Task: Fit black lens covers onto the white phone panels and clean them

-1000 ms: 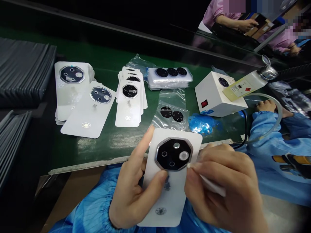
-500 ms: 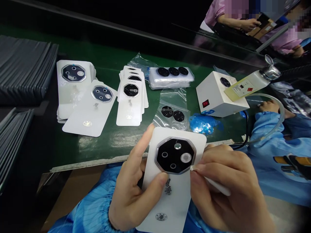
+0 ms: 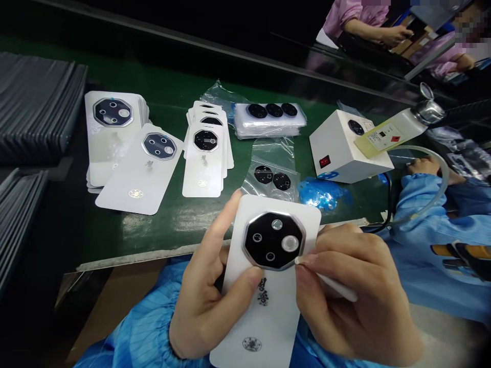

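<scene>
My left hand is closed on a white phone back cover, thumb on its face and fingers along the left edge and behind. Near the cover's top is a black octagonal camera lens plate in a silvery frame, with dark printed characters and a round emblem below. Pinched in my right hand is a slim white stick. Its tip meets the lower right edge of the silvery frame. My right fingers rest close to the cover's right edge.
White covers lie in a left stack and a middle stack. Behind are bagged black lens plates. A white box carries a tilted bottle. Dark grey trays stand left. A co-worker's blue sleeve is at right.
The cover and both my hands have shifted slightly left and up in view. The stick's tip stays at the lens frame's lower right edge.
</scene>
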The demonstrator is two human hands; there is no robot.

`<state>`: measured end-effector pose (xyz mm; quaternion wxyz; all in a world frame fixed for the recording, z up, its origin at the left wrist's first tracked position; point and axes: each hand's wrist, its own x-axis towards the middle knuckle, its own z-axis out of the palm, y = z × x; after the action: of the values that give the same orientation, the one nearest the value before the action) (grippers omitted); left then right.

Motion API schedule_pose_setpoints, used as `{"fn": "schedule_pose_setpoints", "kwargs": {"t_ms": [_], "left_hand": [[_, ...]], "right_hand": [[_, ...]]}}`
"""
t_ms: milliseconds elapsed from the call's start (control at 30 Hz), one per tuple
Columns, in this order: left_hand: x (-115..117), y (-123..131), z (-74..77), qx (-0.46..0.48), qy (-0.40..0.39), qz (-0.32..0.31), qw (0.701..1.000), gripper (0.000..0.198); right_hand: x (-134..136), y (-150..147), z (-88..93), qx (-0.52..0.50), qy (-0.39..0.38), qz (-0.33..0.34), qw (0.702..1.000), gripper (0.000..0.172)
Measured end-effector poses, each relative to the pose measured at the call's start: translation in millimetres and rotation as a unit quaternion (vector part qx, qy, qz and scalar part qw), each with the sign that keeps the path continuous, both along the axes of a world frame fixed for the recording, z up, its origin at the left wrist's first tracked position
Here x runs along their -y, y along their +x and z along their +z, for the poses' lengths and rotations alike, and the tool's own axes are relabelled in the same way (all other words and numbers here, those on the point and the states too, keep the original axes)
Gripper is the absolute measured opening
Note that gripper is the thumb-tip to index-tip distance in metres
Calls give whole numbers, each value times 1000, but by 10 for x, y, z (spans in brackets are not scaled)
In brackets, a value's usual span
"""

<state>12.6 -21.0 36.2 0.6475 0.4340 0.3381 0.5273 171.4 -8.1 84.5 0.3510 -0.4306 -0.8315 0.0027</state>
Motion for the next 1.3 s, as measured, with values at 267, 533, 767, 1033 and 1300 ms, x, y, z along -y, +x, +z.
{"fn": "schedule_pose_setpoints", "kwargs": {"t_ms": [267,533,767,1033,1300], "left_hand": [[-11,0,-5,15,-15,-3,1000,62],[-1,-1,48,-41,20,8,999,65],[38,14,108,-97,30,35,994,70],[16,1,35,-123,69,51,989,70],[-16,-19,-12,-119,82,36,989,66]], "right_hand": [[-7,-22,-22,-38,-16,9,999,26],[3,-6,-34,-49,-21,23,998,26],[-1,0,-39,-49,-17,31,998,25],[-42,-12,-48,-49,-17,31,998,25],[-25,-25,-45,-59,-14,33,998,22]]}}
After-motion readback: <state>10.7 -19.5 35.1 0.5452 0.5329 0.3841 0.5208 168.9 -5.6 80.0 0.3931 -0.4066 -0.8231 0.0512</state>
